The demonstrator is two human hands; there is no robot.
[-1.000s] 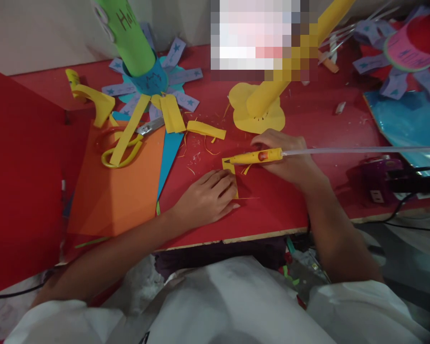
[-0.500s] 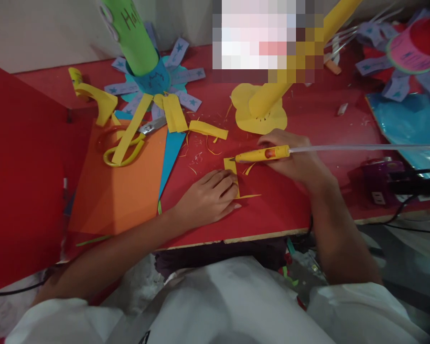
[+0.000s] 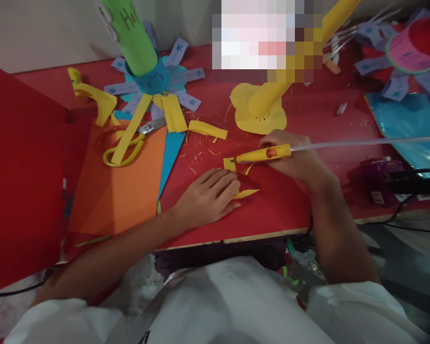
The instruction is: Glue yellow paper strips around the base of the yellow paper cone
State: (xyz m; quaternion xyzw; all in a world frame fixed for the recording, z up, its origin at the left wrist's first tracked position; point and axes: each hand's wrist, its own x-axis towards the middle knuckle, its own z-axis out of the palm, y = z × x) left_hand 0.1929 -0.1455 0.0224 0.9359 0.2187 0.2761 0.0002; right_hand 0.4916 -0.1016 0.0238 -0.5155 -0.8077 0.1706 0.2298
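Note:
My left hand point(image 3: 209, 198) presses a small yellow paper strip point(image 3: 229, 165) against the red table, fingers close together over its middle. One pointed end of yellow paper point(image 3: 247, 193) sticks out beside the fingertips. In my right hand point(image 3: 294, 155) is a yellow hot glue gun point(image 3: 261, 154), with a long clear glue stick point(image 3: 344, 142) running out of its back end. Its nozzle tip points left, at the strip's top end; whether it touches the paper I cannot tell. A thin yellow scrap point(image 3: 249, 168) lies just below the nozzle.
Yellow-handled scissors point(image 3: 131, 155) lie on orange paper point(image 3: 118, 196) to the left, beneath yellow strips. Behind stand a green tube point(image 3: 132, 38) on a blue base and a yellow tube point(image 3: 268, 98) on a flower-shaped base. A purple object point(image 3: 380, 177) with black cables is at right.
The pointed yellow end by my left fingertips has lifted and shows wider. My left fingers have shifted slightly up along the strip, and the glue gun has moved slightly right.

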